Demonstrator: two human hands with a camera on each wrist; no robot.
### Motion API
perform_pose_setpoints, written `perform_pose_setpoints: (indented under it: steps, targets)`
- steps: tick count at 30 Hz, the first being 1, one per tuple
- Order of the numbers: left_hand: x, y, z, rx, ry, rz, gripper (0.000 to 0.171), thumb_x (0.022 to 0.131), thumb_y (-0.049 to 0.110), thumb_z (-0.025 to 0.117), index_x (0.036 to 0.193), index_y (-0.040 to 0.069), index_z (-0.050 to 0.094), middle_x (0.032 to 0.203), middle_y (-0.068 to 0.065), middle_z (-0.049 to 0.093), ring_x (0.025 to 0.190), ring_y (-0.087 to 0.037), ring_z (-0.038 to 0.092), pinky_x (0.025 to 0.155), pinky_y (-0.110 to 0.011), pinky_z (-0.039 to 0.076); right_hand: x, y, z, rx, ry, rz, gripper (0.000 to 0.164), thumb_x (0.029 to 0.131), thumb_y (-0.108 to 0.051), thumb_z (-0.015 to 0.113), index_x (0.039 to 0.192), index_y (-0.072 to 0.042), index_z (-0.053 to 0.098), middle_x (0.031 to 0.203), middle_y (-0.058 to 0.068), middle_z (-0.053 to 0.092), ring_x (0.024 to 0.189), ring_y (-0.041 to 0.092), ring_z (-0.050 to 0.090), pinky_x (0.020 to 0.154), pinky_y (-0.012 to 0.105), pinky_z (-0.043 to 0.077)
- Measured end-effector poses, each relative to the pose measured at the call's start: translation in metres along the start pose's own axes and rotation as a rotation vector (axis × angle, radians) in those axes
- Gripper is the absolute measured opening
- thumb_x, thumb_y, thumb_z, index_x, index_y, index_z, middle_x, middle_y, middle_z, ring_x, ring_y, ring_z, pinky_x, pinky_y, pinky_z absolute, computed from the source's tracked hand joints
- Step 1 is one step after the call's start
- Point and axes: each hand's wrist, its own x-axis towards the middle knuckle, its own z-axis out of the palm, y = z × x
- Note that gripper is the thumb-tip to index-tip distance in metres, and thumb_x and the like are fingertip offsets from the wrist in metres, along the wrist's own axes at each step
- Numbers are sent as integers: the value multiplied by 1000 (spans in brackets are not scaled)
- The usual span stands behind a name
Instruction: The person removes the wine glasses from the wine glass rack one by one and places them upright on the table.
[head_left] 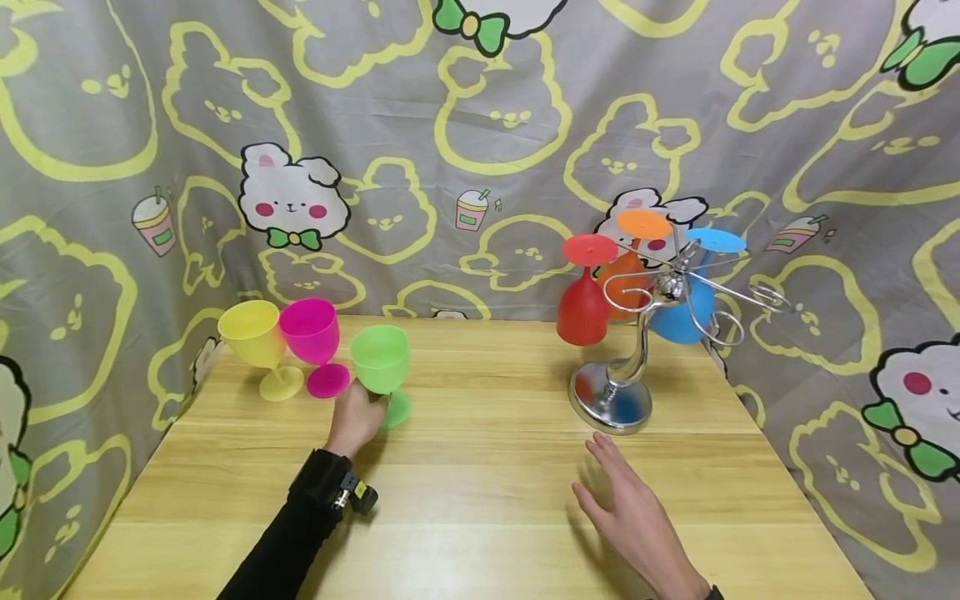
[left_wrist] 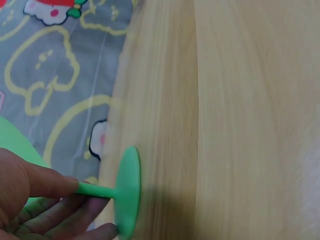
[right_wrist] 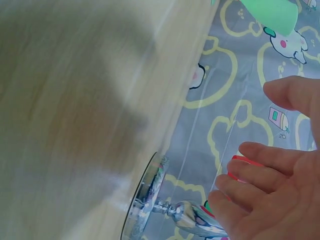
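In the head view, my left hand (head_left: pixel 356 417) pinches the stem of an upright green plastic goblet (head_left: pixel 380 357), low down near its foot. The left wrist view shows thumb and fingers about that thin stem, with the round foot (left_wrist: pixel 128 192) just beyond the fingertips; most of the bowl is out of frame. My right hand (head_left: pixel 636 521) holds nothing, its fingers straight and thumb spread, in front of a chrome goblet rack (head_left: pixel 637 354). Upside down on the rack hang a red goblet (head_left: pixel 583 312), an orange goblet (head_left: pixel 622 283) and a blue goblet (head_left: pixel 682 315).
A yellow goblet (head_left: pixel 253 335) and a magenta goblet (head_left: pixel 311 333) stand upright left of the green one. The rack's wire loops (head_left: pixel 723 327) stick out to the right and front. Behind the wooden table (head_left: pixel 480 483) hangs a patterned grey curtain (head_left: pixel 420 125).
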Motion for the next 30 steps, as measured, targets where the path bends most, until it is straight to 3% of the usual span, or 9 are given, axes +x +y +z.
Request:
perform_pose_setpoints:
  steps: [9,16,30]
  targets:
    - [26,-12,-1,26,35,-25,23,94,5,68,113,-8,64,114,-32,71,118,-53,66,108,-66,52,0,-1,0,9,-5,-6,62,96,-21,83,148,3,60,162,21,54,146,43,54,110,62,54]
    - [45,-17,2,2,58,-40,15,95,4,64,109,-3,62,110,-27,70,117,-49,63,112,-63,48,-2,-2,2,25,-21,-7,61,97,-20,82,149,3,60,163,21,52,144,44,56,109,62,54]
    - [55,-21,7,-24,131,-36,17,94,3,61,109,-4,61,111,-29,71,123,-54,62,114,-68,44,-1,-2,3,24,-34,-17,59,97,-18,81,148,2,61,162,21,53,145,43,56,111,60,54]
